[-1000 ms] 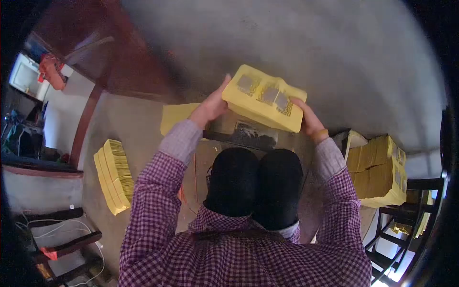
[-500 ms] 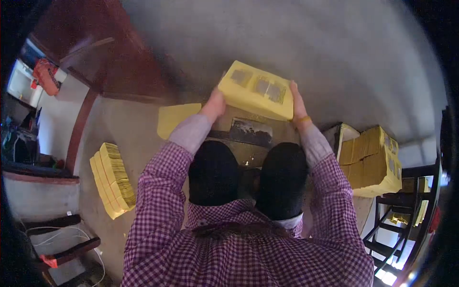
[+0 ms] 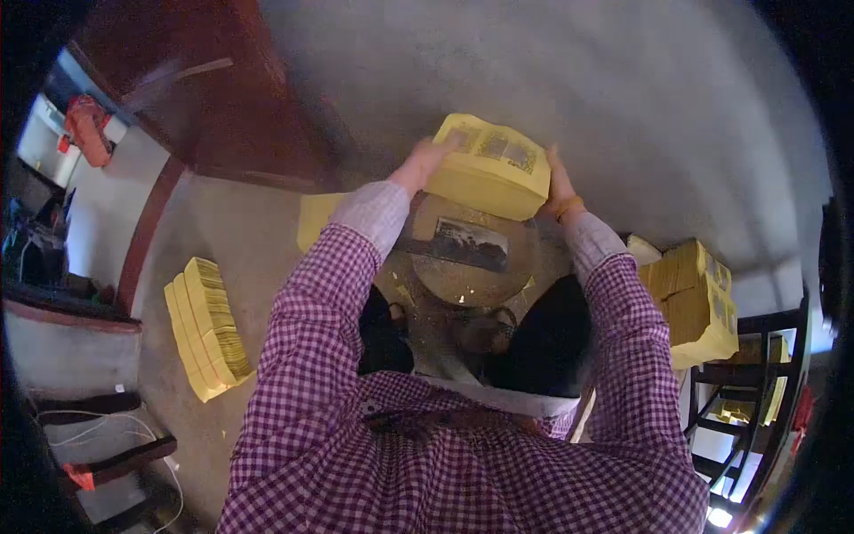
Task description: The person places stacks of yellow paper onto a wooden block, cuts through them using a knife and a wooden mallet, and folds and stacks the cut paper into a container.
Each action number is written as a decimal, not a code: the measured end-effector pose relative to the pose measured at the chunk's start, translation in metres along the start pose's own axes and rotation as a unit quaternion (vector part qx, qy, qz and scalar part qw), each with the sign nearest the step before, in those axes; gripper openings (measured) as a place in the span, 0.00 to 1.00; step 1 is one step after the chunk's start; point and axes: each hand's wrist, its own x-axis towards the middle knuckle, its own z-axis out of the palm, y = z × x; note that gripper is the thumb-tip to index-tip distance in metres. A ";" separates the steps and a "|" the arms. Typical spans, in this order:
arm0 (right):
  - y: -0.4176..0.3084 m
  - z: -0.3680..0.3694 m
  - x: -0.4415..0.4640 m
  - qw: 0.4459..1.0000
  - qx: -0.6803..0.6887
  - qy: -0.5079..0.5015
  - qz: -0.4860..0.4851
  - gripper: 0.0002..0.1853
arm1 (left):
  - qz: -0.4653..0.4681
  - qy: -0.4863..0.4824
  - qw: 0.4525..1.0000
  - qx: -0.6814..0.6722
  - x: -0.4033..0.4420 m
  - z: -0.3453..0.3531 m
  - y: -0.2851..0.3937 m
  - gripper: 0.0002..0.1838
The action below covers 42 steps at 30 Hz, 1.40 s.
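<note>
A thick stack of yellow paper [image 3: 487,185], printed on top with grey patches, is held between my two hands in front of me. My left hand [image 3: 429,162] grips its left end, the fingers slightly blurred over the top edge. At the right end, my right hand [image 3: 559,184] presses against the side with the fingers pointing up; a yellow-orange band circles that wrist. Just below the stack, a dark, worn flat block [image 3: 471,244] lies on a round board [image 3: 445,283] between my knees.
Yellow paper [image 3: 313,222] lies left of the round board. Farther left, tied yellow bundles [image 3: 205,329] rest on the floor. To my right stands a tall yellow stack [image 3: 689,307] beside a dark ladder-like frame [image 3: 752,383]. A wall [image 3: 623,80] rises ahead, with a dark red panel [image 3: 205,98] at left.
My left hand has moved right and up onto the stack's end, and the stack has shifted slightly right. My knees have spread, showing more of the round board and my feet.
</note>
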 end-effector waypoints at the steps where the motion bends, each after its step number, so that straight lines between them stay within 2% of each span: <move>1: 0.004 0.001 -0.007 0.999 0.037 0.014 -0.011 0.34 | -0.016 0.030 0.999 -0.002 -0.003 0.001 0.000 0.33; 2: 0.008 0.004 -0.013 0.997 0.074 0.025 -0.023 0.35 | -0.016 0.029 0.999 0.000 0.003 -0.002 -0.007 0.33; 3: 0.010 0.014 -0.023 0.997 0.075 0.023 -0.028 0.35 | 0.020 0.062 0.995 0.076 0.023 -0.011 -0.020 0.32; 4: 0.017 0.027 -0.040 0.994 0.061 0.006 -0.088 0.35 | 0.051 0.095 0.983 0.149 0.034 -0.017 -0.030 0.31; 5: 0.023 0.035 -0.049 0.988 0.046 -0.009 -0.147 0.35 | 0.050 0.093 0.983 0.150 0.030 -0.018 -0.026 0.31; 6: 0.027 0.034 -0.048 0.988 0.046 -0.005 -0.147 0.35 | 0.015 0.002 1.000 -0.016 0.026 -0.020 -0.023 0.31; 7: 0.031 0.031 -0.046 0.989 0.020 0.032 -0.142 0.34 | -0.022 -0.090 0.979 -0.182 0.021 -0.018 -0.019 0.32; 8: 0.033 0.029 -0.045 0.988 -0.008 0.067 -0.137 0.32 | -0.022 -0.094 0.978 -0.183 0.032 -0.017 -0.023 0.32; 9: 0.027 0.028 -0.036 0.988 -0.010 0.068 -0.141 0.32 | -0.030 -0.033 0.996 -0.073 0.061 -0.022 -0.032 0.32; 10: 0.021 0.028 -0.023 0.989 -0.016 0.108 -0.100 0.30 | -0.039 0.030 0.998 0.039 0.077 -0.025 -0.036 0.33; 11: 0.018 0.026 -0.014 0.987 -0.021 0.148 -0.057 0.28 | -0.039 0.029 0.998 0.041 0.075 -0.027 -0.035 0.33; 13: 0.021 0.016 -0.009 0.988 -0.015 0.142 -0.052 0.26 | -0.038 -0.059 0.996 0.046 0.058 -0.032 -0.026 0.32; 14: 0.024 0.009 -0.009 0.985 -0.024 0.159 -0.065 0.26 | -0.035 -0.061 0.996 0.046 0.046 -0.032 -0.019 0.32; 16: 0.028 0.007 -0.020 0.982 -0.030 0.172 -0.074 0.26 | 0.002 -0.123 0.988 -0.090 -0.004 -0.025 0.004 0.35; 18: 0.025 0.021 -0.042 0.989 0.043 0.067 -0.124 0.26 | 0.021 -0.149 0.984 -0.095 -0.012 -0.024 0.006 0.33; 19: 0.026 0.021 -0.039 0.989 0.046 0.068 -0.120 0.26 | 0.033 -0.179 0.978 -0.104 -0.013 -0.021 0.002 0.32; 20: 0.025 0.023 -0.033 0.990 -0.023 0.078 -0.114 0.26 | 0.027 -0.179 0.978 -0.103 -0.006 -0.019 -0.009 0.32; 21: 0.023 0.022 -0.029 0.986 -0.090 0.087 -0.109 0.26 | 0.049 -0.099 0.994 0.005 0.008 -0.020 -0.027 0.32; 22: 0.020 0.018 -0.021 0.986 -0.086 0.086 -0.110 0.26 | 0.074 -0.017 0.991 0.114 0.013 -0.018 -0.029 0.32; 23: 0.021 0.014 -0.014 0.978 -0.142 0.121 -0.093 0.25 | 0.073 -0.017 0.990 0.117 0.016 -0.024 -0.028 0.32; 24: 0.024 0.008 -0.011 0.965 -0.197 0.155 -0.073 0.25 | 0.035 -0.086 0.995 0.040 0.009 -0.031 -0.021 0.33; 25: 0.026 0.000 -0.012 0.965 -0.196 0.156 -0.074 0.25 | 0.000 -0.154 0.987 -0.038 0.005 -0.034 -0.013 0.34; 27: 0.023 -0.003 -0.015 0.994 -0.077 0.080 0.002 0.23 | -0.015 -0.145 0.989 -0.011 0.002 -0.034 -0.004 0.37; 29: 0.019 0.001 -0.023 0.997 -0.041 0.065 -0.016 0.24 | -0.036 -0.133 0.990 0.012 0.006 -0.041 -0.008 0.40; 30: 0.015 0.010 -0.028 0.998 -0.005 0.050 -0.034 0.24 | -0.081 -0.138 0.987 0.027 0.021 -0.051 -0.017 0.41; 31: 0.013 0.018 -0.027 0.998 -0.008 0.052 -0.034 0.24 | -0.124 -0.143 0.981 0.040 0.026 -0.051 -0.019 0.42; 34: 0.018 0.025 -0.016 0.993 -0.066 0.085 -0.051 0.24 | -0.151 -0.166 0.972 0.065 0.016 -0.051 -0.012 0.43; 37: 0.021 0.020 -0.014 0.994 -0.053 0.087 -0.050 0.24 | -0.137 -0.150 0.978 0.057 0.008 -0.044 -0.007 0.44; 39: 0.022 0.023 -0.030 0.997 0.003 0.075 -0.020 0.25 | -0.132 -0.180 0.973 0.053 0.008 -0.046 -0.009 0.46; 41: 0.015 0.018 -0.032 0.998 -0.001 0.066 0.016 0.28 | -0.119 -0.208 0.970 0.050 0.012 -0.050 -0.007 0.49; 42: 0.011 0.015 -0.032 0.994 -0.059 0.078 0.039 0.29 | -0.126 -0.201 0.969 0.070 0.014 -0.050 -0.008 0.48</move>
